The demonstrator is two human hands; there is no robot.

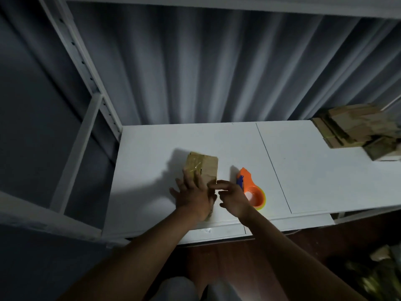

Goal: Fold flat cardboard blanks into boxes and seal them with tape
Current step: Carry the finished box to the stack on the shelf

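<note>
Dark wood floor [234,263] shows nearest, below the front edge of the white worktop [303,170], with both bare forearms reaching over it. The left hand [193,196] lies flat with straight, spread fingers on the near part of the cardboard box [202,165], pressing on its top. The right hand [233,196] hovers just beside the box's right near corner, fingers loosely bent and holding nothing, its forefinger pointing toward the box. Close behind that hand an orange tape dispenser [251,190] with a blue part lies on the worktop, apart from the box and between it and a thin seam [273,168] that runs across the surface. The box is small and brown, lying lengthwise away from the person, and shiny clear tape [193,165] covers the left part of its top. Bare white surface lies left of the box and beyond it up to the far edge. At the far right corner a stack of flat cardboard blanks [355,127] sits, blurred. A white metal shelf upright [84,68] rises at the left, and a grey pleated curtain [195,68] hangs behind.
</note>
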